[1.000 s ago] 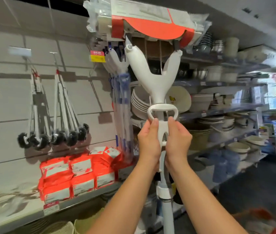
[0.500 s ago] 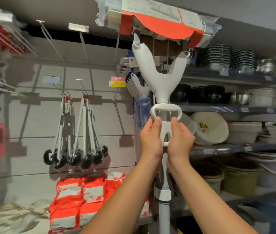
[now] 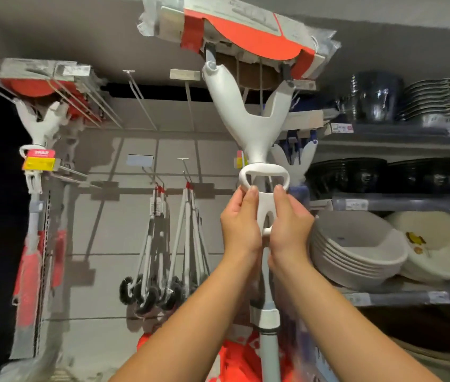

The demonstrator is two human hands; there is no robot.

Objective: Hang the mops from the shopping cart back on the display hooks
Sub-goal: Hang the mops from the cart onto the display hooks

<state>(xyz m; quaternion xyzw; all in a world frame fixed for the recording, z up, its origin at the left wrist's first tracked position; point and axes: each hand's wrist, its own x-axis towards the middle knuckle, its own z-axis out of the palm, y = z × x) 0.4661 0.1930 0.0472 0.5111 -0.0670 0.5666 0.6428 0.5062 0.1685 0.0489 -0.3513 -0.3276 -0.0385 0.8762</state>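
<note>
Holds a sponge mop [image 3: 248, 125] upright at frame centre, with its wrapped head [image 3: 245, 28] up at 12 o'clock and the pole down toward 6. Grips the white wringer lever [image 3: 264, 205] just under its oval loop [image 3: 263, 175]: left hand [image 3: 241, 224] from 9 o'clock, right hand [image 3: 290, 224] from 3, fingers of both curled round the lever, fingertips up against the loop's lower rim. Shows bare display hooks [image 3: 140, 95] at 11 o'clock, well apart from this mop, and a hung mop [image 3: 39, 125] at 9.

Could go wrong, probably:
- Sliding the lever instead of lifting the pole, with both grips on the moving part.
- Tipping the top-heavy head sideways.
- Clipping the stacked bowls [image 3: 356, 252] at 3 o'clock in a swing toward a hook.
- Missing the hook tip with the loop.
</note>
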